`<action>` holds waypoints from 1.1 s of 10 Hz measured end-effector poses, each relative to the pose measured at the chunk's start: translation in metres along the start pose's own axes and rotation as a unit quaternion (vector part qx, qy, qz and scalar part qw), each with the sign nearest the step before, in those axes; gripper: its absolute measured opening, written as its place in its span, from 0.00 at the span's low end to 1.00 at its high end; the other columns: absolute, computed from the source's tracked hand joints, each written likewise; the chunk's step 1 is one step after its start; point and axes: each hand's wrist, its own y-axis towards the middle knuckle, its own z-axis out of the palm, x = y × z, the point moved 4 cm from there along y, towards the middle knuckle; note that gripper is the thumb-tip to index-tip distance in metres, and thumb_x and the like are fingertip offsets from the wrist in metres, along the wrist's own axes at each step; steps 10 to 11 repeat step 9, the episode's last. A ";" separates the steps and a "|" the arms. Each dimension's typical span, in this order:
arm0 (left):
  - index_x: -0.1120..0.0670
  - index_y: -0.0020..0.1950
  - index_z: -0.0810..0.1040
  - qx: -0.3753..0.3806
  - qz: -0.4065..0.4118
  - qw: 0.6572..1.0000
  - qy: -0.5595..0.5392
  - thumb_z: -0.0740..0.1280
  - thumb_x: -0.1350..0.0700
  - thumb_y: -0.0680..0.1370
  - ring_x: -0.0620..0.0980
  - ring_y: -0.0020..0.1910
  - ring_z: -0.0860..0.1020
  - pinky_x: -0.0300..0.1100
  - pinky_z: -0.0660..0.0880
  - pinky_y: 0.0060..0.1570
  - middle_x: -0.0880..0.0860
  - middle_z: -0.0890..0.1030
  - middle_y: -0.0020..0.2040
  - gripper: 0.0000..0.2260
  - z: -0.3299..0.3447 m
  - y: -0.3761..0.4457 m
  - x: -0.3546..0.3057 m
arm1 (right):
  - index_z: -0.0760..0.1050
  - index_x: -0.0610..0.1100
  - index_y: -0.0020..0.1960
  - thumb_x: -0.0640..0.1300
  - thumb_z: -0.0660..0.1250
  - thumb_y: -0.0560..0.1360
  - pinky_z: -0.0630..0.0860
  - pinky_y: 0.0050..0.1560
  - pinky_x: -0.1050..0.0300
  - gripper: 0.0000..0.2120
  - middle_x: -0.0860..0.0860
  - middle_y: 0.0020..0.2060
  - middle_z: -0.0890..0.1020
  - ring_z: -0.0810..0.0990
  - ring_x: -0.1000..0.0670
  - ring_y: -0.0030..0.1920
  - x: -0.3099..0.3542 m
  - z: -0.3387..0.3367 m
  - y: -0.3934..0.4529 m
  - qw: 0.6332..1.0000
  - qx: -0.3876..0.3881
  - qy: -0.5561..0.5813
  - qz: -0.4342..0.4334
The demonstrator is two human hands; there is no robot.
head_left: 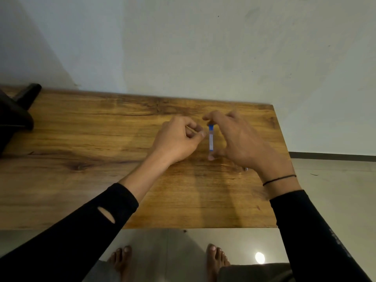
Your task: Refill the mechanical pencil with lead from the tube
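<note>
A small lead tube [211, 140] with a blue cap and a clear labelled body stands upright above the wooden table [91, 159]. My right hand [240, 143] grips it lengthwise, with a fingertip on the blue cap and the thumb under its lower end. My left hand [179, 139] is just left of the tube, its fingers curled and its thumb and forefinger pinched together close to the cap. Whether a lead is between them is too fine to tell. A small metallic tip [246, 169] peeks out below my right wrist. No full mechanical pencil is visible.
A black object [14, 117] sits on the table's far left end. The table stands against a pale wall [183, 47], and its right edge lies just past my right hand. My bare feet [215, 257] are on the tiled floor below the near edge.
</note>
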 end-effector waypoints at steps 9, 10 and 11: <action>0.53 0.79 0.70 0.058 0.049 0.927 0.368 0.64 0.49 0.85 0.54 0.69 0.76 0.50 0.80 0.60 0.50 0.77 0.72 0.23 -0.009 -0.040 0.000 | 0.52 0.48 0.85 0.60 0.80 0.71 0.60 0.78 0.35 0.54 0.44 0.79 0.68 0.70 0.41 0.78 0.028 -0.010 0.000 0.973 0.162 -0.162 0.014; 0.53 0.79 0.70 0.058 0.049 0.927 0.368 0.64 0.49 0.85 0.54 0.69 0.76 0.50 0.80 0.60 0.50 0.77 0.72 0.23 -0.009 -0.040 0.000 | 0.52 0.48 0.85 0.60 0.80 0.71 0.60 0.78 0.35 0.54 0.44 0.79 0.68 0.70 0.41 0.78 0.028 -0.010 0.000 0.973 0.162 -0.162 0.014; 0.53 0.79 0.70 0.058 0.049 0.927 0.368 0.64 0.49 0.85 0.54 0.69 0.76 0.50 0.80 0.60 0.50 0.77 0.72 0.23 -0.009 -0.040 0.000 | 0.52 0.48 0.85 0.60 0.80 0.71 0.60 0.78 0.35 0.54 0.44 0.79 0.68 0.70 0.41 0.78 0.028 -0.010 0.000 0.973 0.162 -0.162 0.014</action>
